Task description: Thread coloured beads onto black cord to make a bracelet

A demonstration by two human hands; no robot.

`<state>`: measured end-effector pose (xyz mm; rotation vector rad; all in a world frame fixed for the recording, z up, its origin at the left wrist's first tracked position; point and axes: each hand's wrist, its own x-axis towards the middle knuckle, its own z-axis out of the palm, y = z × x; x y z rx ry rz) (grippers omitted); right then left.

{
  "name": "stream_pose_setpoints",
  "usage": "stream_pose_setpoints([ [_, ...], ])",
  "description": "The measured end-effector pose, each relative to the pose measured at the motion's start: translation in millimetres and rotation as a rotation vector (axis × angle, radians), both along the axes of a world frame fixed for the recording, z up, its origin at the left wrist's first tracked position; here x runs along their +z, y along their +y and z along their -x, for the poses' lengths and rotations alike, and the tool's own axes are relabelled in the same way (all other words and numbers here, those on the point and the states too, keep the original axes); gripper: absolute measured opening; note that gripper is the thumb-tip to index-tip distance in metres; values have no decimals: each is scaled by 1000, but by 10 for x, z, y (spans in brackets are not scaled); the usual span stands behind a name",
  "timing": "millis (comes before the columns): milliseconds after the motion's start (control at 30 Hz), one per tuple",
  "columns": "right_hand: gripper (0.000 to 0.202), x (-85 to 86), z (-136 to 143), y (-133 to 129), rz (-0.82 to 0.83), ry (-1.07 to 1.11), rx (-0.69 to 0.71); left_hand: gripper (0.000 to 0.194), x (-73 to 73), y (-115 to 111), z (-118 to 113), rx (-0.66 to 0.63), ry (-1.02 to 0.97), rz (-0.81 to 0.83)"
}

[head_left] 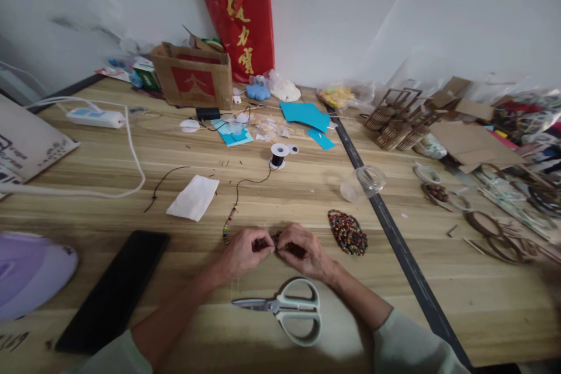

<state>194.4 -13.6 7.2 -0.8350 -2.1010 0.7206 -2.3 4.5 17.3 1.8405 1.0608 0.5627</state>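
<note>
The left hand (245, 250) and right hand (304, 250), just beyond the scissors (277, 305), both pinch what seems the beaded cord (227, 224), which shows beyond their blade side; it is partly strung, looking uncut from the spool (279, 159) farther beyond the scissors

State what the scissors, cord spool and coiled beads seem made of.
Scissors: blades apparently metal, with grey sheen; handles probably plastic, smooth pale green.
Cord spool: likely smooth plastic, plain white flanges.
Coiled beads: multicoloured, slightly shiny; wood, glass or plastic, too small to tell.
</note>
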Motion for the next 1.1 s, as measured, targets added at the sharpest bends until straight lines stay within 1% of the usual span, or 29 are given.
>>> stream_pose_setpoints([
  [167,10,-7,4,-1,-5,4,2,9,38,-2,-5,-2,6,19],
  [500,12,-10,5,0,4,-2,3,10,-15,-1,-3,-8,12,2],
  [833,7,12,-1,2,-2,-8,9,9,-10,1,-2,-8,18,15],
  [1100,8,1,-5,4,3,-9,9,10,-1,-5,-7,-4,24,37],
])
